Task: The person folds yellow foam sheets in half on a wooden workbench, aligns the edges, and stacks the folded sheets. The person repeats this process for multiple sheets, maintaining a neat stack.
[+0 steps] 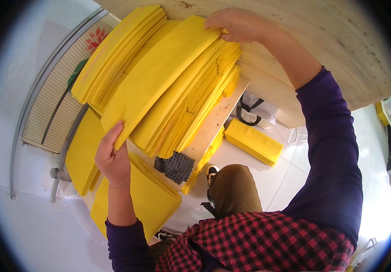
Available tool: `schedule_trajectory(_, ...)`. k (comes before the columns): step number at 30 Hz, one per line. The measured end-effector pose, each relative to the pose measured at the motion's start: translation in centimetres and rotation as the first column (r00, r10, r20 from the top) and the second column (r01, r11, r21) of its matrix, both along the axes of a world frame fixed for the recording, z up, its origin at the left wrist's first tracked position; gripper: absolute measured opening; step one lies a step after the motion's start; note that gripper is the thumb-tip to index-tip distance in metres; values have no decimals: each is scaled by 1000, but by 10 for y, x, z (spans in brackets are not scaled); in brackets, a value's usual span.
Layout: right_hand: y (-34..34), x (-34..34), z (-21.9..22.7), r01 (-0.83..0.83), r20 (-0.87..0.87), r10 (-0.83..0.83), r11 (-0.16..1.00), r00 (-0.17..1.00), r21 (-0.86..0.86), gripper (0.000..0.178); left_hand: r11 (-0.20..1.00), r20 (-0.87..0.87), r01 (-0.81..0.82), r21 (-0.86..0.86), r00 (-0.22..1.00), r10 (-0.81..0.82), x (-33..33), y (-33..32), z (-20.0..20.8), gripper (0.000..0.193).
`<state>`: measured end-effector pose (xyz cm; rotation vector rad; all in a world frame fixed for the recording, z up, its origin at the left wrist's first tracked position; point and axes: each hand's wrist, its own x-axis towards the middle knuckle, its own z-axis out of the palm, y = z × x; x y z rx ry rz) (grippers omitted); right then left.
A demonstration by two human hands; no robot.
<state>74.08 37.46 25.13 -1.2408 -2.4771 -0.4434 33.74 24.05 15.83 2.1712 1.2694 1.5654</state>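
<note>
A long yellow folded sheet (161,75), soft and flat like fabric or a bag, lies slanted across the top of a tall stack of similar yellow pieces (182,113). My left hand (114,158) pinches its near left end, thumb on top. At the far right end, my right hand (236,25) is closed on the sheet's corner; its fingertips are partly hidden. Directly left of it stands another yellow stack (118,56) of folded pieces. Whether the held sheet is one layer or several, I cannot tell.
More yellow pieces (134,199) sit lower, near my left forearm. A dark grey textured cloth (175,167) lies by the wooden board (218,120). On the tiled floor are a yellow bundle (254,143) and a white bag (259,109). A wooden panel (304,50) rises at right.
</note>
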Motion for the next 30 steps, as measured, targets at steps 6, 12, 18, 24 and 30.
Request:
schedule_trajectory(6,-8,-11,4,-94,85,89,994,992,51,23,1000,11,13,18,1000,-13,-1,1,-2,40)
schedule_trajectory(12,1,-11,-8,-54,119,32,981,992,184,22,994,-33,21,103,999,-18,6,3,-2,39)
schedule_trajectory(18,8,-1,-16,-3,20,-5,918,1000,397,7,983,-119,28,184,993,-6,16,9,5,37)
schedule_trajectory(24,13,4,-30,7,67,-29,954,997,301,25,987,-175,81,139,983,-56,21,14,1,42)
schedule_trajectory(30,17,8,-34,88,-84,-75,983,994,163,27,988,-192,79,132,980,-53,18,7,3,43)
